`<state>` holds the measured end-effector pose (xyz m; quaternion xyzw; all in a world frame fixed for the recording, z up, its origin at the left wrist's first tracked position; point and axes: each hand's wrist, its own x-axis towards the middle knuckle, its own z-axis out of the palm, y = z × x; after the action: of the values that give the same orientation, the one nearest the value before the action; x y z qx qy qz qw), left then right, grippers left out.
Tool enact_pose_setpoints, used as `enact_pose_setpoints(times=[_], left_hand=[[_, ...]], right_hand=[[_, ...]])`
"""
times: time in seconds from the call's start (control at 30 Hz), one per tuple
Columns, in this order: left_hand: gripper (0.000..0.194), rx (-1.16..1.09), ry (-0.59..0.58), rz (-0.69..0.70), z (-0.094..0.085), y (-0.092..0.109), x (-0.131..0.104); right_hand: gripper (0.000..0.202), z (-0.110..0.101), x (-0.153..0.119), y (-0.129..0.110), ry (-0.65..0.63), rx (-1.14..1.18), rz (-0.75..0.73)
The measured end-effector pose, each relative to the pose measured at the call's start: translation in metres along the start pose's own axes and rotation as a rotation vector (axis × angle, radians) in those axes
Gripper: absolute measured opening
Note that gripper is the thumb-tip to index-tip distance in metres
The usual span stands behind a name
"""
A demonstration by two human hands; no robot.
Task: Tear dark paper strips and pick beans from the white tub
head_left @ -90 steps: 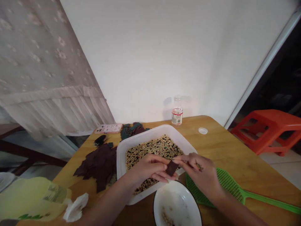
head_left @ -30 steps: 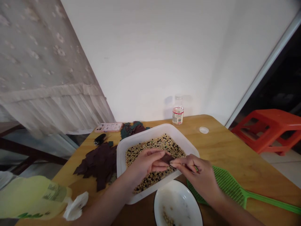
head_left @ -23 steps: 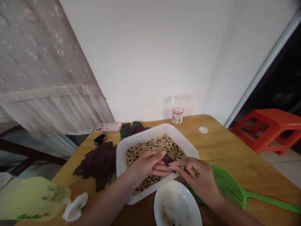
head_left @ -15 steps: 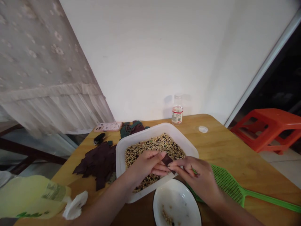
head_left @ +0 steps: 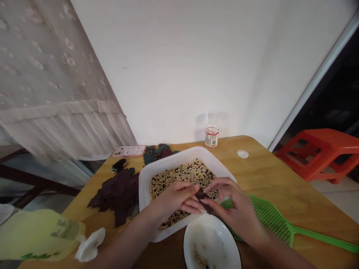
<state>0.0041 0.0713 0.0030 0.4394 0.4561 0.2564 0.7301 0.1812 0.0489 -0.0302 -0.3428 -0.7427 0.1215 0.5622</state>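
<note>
Between both hands is a small dark maroon piece (head_left: 201, 194), over the near right rim of a white tray (head_left: 145, 186) of cream and black beads (head_left: 182, 172). My left hand (head_left: 179, 196) pinches its left side between thumb and fingers. My right hand (head_left: 232, 203) touches its right side with the thumb, the index finger arched above. Just below the hands sits a white bowl (head_left: 211, 235) with a few beads in its bottom. A pile of maroon pieces (head_left: 119, 192) lies left of the tray.
A green fly swatter (head_left: 270, 218) lies at right, partly under my right hand. Behind the tray are green and maroon pieces (head_left: 158, 153), a phone (head_left: 130, 151), a clear bottle (head_left: 211, 134) and a white cap (head_left: 242, 154). Crumpled tissue (head_left: 91, 244) and a yellow bottle (head_left: 36, 233) are front left.
My right hand's fingers have opened out and lifted somewhat around the maroon piece, which is now more tilted and partly covered. My left hand has barely moved.
</note>
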Motion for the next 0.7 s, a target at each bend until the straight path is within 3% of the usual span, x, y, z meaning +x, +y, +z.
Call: enact_pose_setpoints(times=[0.17, 0.4, 0.7], left_hand=[[0.039, 0.004, 0.003, 0.020, -0.0009, -0.0010, 0.0021], [0.039, 0.030, 0.004, 0.042, -0.0011, -0.0013, 0.0015], [0.042, 0.053, 0.004, 0.061, -0.0008, -0.0021, 0.0031]], right_hand=[[0.014, -0.0010, -0.0048, 0.0037, -0.067, -0.074, -0.044], [0.017, 0.0011, -0.0046, 0.0021, -0.046, -0.100, -0.121], [0.025, 0.0070, -0.0092, 0.0023, -0.019, -0.105, -0.107]])
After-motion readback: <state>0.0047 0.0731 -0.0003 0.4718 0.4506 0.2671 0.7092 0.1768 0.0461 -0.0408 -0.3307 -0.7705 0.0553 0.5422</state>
